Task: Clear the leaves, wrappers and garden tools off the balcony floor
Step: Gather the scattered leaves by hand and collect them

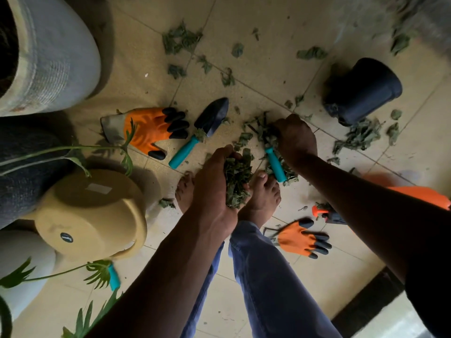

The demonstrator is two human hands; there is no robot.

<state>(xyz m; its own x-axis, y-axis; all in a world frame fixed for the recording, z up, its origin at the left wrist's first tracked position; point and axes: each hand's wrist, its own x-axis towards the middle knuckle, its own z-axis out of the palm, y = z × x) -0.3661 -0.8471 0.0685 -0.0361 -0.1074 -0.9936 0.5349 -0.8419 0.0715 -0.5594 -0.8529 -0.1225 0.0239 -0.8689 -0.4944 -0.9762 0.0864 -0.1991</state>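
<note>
The leaf pile [260, 132] lies on the floor [256, 32] just ahead of the bare feet, and the right hand [295, 137] is down on its far right edge, knuckles up and fingers curled into the leaves, so it seems to be gathering a clump; how much it has actually hold of I cannot tell. Half buried in that same pile is a fork tool [275, 165], of which only the teal handle shows plainly, its long axis running from under the right hand back toward the right foot [263, 193], butt end nearest the toes. The left hand [214, 181] is raised just this side of the pile, above and between the feet, palm turned inward, fingers cupped round a wad of leaves [238, 179] it already holds. So the pile is directly under and just left of the right hand, and ahead of the left; the right is the nearer, and the left looks too full to take much more. To the left of the pile, near but apart, a trowel [202, 130] lies aslant, blade away and handle toward the person, with an orange glove [148, 130] beyond it. Further leaves are scattered ahead and by the dark pot [363, 90] at the right, and a second glove [302, 240] lies by the right leg
</note>
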